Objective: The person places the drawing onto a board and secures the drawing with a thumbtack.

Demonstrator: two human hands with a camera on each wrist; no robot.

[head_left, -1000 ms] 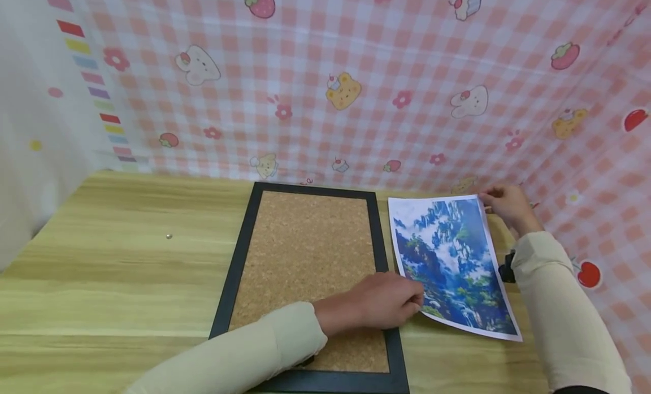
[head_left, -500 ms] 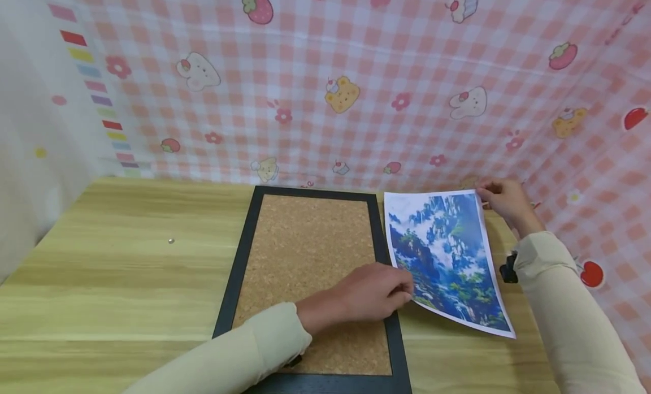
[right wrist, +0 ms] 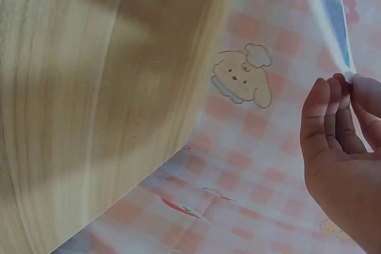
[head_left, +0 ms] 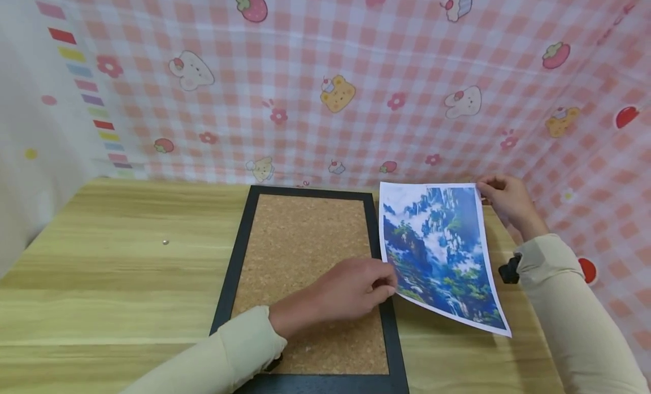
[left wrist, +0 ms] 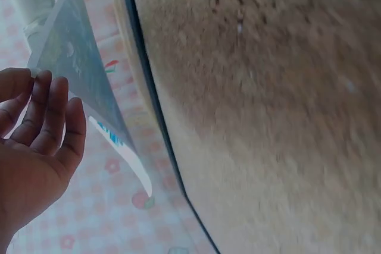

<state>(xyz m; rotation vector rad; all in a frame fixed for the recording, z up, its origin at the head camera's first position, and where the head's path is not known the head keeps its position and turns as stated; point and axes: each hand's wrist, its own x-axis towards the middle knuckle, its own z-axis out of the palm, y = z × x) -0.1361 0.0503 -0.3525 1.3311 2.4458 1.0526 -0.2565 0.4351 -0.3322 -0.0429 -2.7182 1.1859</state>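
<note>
Centrally, I see the black-framed corkboard (head_left: 305, 241); right of centre is the printed picture (head_left: 437, 252), likely light, floppy and easily creased, best held by its white corners, where the left hand (head_left: 358, 288) pinches lower left and the right hand (head_left: 510, 204) upper right, fingertips meeting thumbs.

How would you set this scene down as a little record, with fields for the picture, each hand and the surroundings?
Picture: landscape print with white border, held off the table, lower edge curving
Left hand: pinches the print near its lower left corner
Right hand: pinches its upper right corner
Board: black-framed cork board, lying beside the print
Small item: tiny shiny object left of the board, too small to identify
Backdrop: pink checked cloth with cartoon prints
</note>
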